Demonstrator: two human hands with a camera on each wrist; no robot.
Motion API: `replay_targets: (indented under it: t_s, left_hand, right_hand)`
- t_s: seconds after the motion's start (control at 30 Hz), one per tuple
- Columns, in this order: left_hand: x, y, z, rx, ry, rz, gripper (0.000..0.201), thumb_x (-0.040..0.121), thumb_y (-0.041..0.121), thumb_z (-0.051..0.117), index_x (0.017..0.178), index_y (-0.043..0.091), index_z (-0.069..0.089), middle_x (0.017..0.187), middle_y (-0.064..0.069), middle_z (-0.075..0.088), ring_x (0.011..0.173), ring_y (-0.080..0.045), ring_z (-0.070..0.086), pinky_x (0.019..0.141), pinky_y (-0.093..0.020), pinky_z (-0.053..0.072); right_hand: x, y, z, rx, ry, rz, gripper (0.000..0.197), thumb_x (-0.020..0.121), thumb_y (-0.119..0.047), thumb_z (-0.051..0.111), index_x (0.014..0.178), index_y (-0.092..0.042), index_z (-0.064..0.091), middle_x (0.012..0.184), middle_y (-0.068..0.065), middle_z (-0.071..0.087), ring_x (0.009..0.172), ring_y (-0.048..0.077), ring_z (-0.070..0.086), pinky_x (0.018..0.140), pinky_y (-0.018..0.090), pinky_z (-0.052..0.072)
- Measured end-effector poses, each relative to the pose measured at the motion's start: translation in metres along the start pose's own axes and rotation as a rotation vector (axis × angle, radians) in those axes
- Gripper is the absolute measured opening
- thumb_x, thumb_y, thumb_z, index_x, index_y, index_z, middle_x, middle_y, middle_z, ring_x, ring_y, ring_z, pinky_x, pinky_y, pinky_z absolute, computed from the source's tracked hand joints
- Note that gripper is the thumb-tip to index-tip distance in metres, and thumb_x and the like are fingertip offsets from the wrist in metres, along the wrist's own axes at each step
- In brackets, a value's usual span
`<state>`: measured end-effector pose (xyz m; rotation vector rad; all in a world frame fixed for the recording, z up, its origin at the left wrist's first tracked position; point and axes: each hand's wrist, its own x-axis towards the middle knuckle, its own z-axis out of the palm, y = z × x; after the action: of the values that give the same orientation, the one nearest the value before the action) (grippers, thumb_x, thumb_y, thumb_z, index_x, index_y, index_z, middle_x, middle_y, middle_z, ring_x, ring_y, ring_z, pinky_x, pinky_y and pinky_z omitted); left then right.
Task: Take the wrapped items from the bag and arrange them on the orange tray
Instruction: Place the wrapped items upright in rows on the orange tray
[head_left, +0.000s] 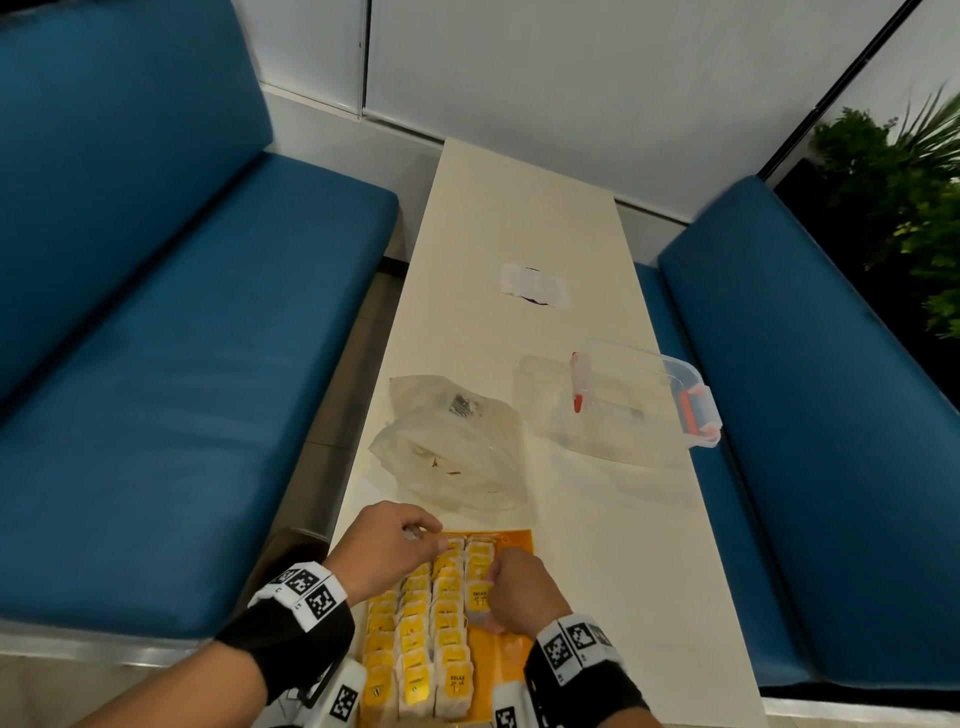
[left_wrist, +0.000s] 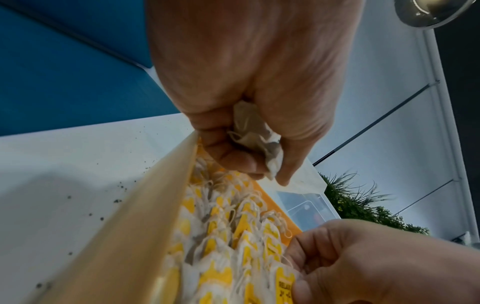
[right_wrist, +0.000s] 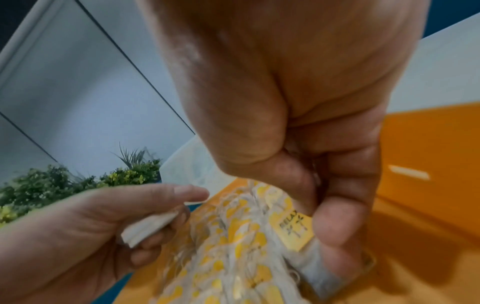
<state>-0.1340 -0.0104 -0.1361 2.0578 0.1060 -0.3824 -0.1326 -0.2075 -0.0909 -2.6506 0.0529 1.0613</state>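
The orange tray (head_left: 519, 540) lies at the table's near end, lined with rows of white tea bags with yellow tags (head_left: 415, 639). My left hand (head_left: 426, 538) hovers over the tray's far left corner, its fingers curled round a crumpled white tea bag (left_wrist: 257, 139). My right hand (head_left: 491, 587) is over the right-hand row and pinches a tea bag by its yellow "RELAX" tag (right_wrist: 293, 228). The translucent plastic bag (head_left: 457, 447) lies slack on the table just beyond the tray. What is left inside the bag is unclear.
A clear plastic box (head_left: 639, 400) with orange clips stands to the right of the bag. A white paper patch (head_left: 535, 286) lies farther up the narrow cream table (head_left: 597, 571). Blue benches (head_left: 156, 364) flank both sides. The tray's right strip (right_wrist: 428, 144) is bare orange.
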Motion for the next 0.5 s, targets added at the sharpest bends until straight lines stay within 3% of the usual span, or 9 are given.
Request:
replay_targets:
  t_s: [0.07, 0.13, 0.2, 0.3, 0.33, 0.5]
  left_hand:
    - [-0.001, 0.000, 0.000, 0.005, -0.012, 0.000, 0.010, 0.085, 0.039, 0.081, 0.094, 0.038, 0.075, 0.094, 0.019, 0.072, 0.095, 0.000, 0.066, 0.086, -0.017, 0.052]
    - [-0.001, 0.001, -0.001, 0.001, -0.005, -0.004, 0.016, 0.085, 0.039, 0.080, 0.100, 0.036, 0.076, 0.094, 0.016, 0.071, 0.093, -0.002, 0.066, 0.080, -0.012, 0.049]
    - [-0.001, 0.002, -0.002, 0.000, 0.002, -0.010, 0.023, 0.086, 0.039, 0.079, 0.108, 0.034, 0.075, 0.090, 0.012, 0.068, 0.087, -0.003, 0.064, 0.070, -0.006, 0.042]
    - [-0.001, 0.001, -0.002, -0.001, -0.013, -0.011, 0.026, 0.086, 0.039, 0.079, 0.110, 0.031, 0.076, 0.090, 0.014, 0.067, 0.086, -0.001, 0.064, 0.069, -0.005, 0.041]
    - [-0.001, 0.000, -0.002, 0.001, -0.019, -0.007, 0.025, 0.086, 0.039, 0.079, 0.110, 0.030, 0.077, 0.091, 0.016, 0.067, 0.088, -0.001, 0.064, 0.071, -0.004, 0.042]
    - [0.001, 0.001, -0.004, -0.014, -0.043, 0.001, 0.021, 0.089, 0.040, 0.076, 0.107, 0.030, 0.078, 0.094, 0.018, 0.070, 0.092, 0.001, 0.065, 0.082, -0.012, 0.049]
  right_hand:
    - [0.001, -0.003, 0.003, -0.026, 0.005, -0.008, 0.026, 0.086, -0.017, 0.072, 0.078, -0.022, 0.048, 0.119, 0.006, 0.062, 0.117, 0.023, 0.060, 0.093, 0.028, 0.048]
    - [0.006, -0.004, 0.011, -0.003, 0.039, -0.019, 0.012, 0.084, -0.016, 0.072, 0.092, -0.014, 0.063, 0.115, 0.007, 0.068, 0.109, 0.022, 0.065, 0.084, 0.026, 0.050]
    - [0.012, -0.005, 0.017, 0.010, 0.082, -0.013, 0.025, 0.078, -0.018, 0.074, 0.101, -0.010, 0.067, 0.111, 0.005, 0.070, 0.101, 0.020, 0.067, 0.076, 0.024, 0.050]
    - [0.014, -0.007, 0.017, 0.036, 0.123, -0.018, 0.013, 0.077, -0.015, 0.072, 0.078, -0.020, 0.061, 0.097, 0.000, 0.070, 0.089, 0.016, 0.067, 0.067, 0.021, 0.044]
    - [0.016, -0.007, 0.018, 0.046, 0.134, -0.011, 0.019, 0.078, -0.014, 0.070, 0.072, -0.023, 0.055, 0.092, -0.002, 0.068, 0.085, 0.015, 0.065, 0.067, 0.021, 0.044]
    - [0.019, -0.004, 0.022, 0.105, 0.205, 0.004, 0.017, 0.078, -0.013, 0.070, 0.092, -0.017, 0.063, 0.104, 0.003, 0.071, 0.097, 0.020, 0.068, 0.069, 0.021, 0.045]
